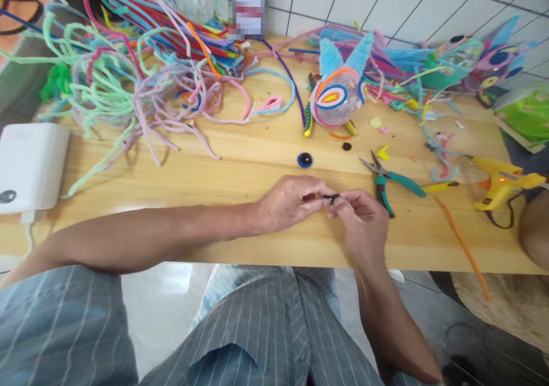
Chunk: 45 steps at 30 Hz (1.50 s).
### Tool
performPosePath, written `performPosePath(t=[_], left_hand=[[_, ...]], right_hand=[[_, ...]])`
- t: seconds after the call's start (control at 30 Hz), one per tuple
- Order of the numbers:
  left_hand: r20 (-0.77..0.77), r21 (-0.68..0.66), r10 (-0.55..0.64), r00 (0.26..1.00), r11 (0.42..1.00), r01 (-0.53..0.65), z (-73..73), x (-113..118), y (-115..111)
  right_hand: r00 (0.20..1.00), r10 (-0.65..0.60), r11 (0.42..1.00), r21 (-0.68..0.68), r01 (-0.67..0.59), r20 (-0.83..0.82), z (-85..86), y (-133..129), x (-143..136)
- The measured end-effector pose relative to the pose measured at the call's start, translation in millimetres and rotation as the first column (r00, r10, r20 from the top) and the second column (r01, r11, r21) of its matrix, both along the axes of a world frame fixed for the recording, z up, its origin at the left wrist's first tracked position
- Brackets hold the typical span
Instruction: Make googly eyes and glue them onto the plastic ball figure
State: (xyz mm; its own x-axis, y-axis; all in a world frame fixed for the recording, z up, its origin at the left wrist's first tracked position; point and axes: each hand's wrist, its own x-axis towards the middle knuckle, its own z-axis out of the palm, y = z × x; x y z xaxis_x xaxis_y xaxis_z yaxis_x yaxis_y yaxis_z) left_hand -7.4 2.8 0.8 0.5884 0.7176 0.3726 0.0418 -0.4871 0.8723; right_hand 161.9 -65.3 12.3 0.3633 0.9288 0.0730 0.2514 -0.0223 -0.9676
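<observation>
Between the fingertips of both hands is a small black piece (331, 198), too small to make out fully. My left hand (288, 203) pinches it from the left, and my right hand (364, 217) pinches it from the right. Just beyond them on the table lies a round blue-and-black eye piece (305, 159). A small black disc (346, 146) rests to its right. Farther back stands a clear plastic ball figure (341, 103) with fuzzy blue ears and a looped eye of blue, white and orange. Teal-handled pliers (386, 180) lie open to the right of my hands.
Piles of pipe cleaners (111, 88) cover the back left. A white power bank (32, 160) stands at the left edge. At right are a yellow glue gun (501, 181), an orange pipe cleaner (463, 246) over the front edge, and another decorated figure (454, 60).
</observation>
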Motion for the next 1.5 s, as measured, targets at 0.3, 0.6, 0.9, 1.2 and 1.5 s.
performPosePath(t=[0.3,0.6,0.9,1.2,1.5], left_hand=[[-0.01,-0.035,0.015,1.0,0.999,-0.016,0.7,0.2,-1.0],[0.034,-0.193,-0.017,0.999,0.981,0.023,3.2,0.6,-1.5],[0.116,-0.332,-0.003,0.993,0.942,0.042,-1.7,1.3,3.7],[0.207,-0.444,-0.016,0.978,0.89,0.108,-2.0,2.0,4.1],[0.23,-0.527,-0.046,0.972,0.834,0.164,1.2,5.4,-0.2]], right_hand=[[0.999,-0.001,0.998,0.064,0.003,-0.038,-3.1,-0.5,2.0],[0.998,-0.006,0.998,0.055,0.009,-0.068,-3.7,0.6,0.6],[0.994,-0.065,0.997,-0.042,0.062,-0.083,-3.6,3.1,-1.6],[1.0,-0.012,0.999,-0.045,0.011,-0.027,0.1,3.7,-3.9],[0.999,-0.047,0.999,0.004,0.047,0.027,0.8,2.3,-5.7]])
